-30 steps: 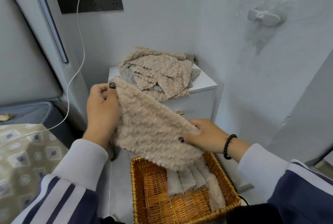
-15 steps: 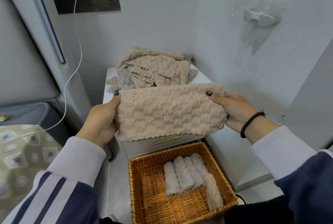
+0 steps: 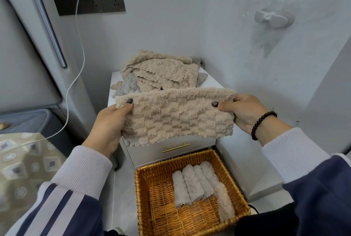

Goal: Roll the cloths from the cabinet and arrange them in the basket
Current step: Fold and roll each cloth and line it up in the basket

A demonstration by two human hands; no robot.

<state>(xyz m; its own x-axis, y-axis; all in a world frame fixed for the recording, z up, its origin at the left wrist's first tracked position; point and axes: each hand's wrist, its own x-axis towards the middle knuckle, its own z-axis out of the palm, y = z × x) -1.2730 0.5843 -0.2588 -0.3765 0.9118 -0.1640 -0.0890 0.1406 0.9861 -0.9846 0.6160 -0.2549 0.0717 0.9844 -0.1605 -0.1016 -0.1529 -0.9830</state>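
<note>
Head view, left hand (image 3: 108, 127) and right hand (image 3: 245, 111) pinching ends of beige cloth (image 3: 176, 117) with fingers, held above wicker basket (image 3: 144, 195) of rolled cloths (image 3: 193, 184), cloth pile (image 3: 161, 72) on cabinet (image 3: 171, 152) behind.

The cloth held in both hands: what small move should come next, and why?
Probably start rolling it from one short end. The cloth hangs folded into a flat band, pinched at each end by the left hand and the right hand. It is not yet rolled, while the basket below already holds five rolls with room on its left.
</note>
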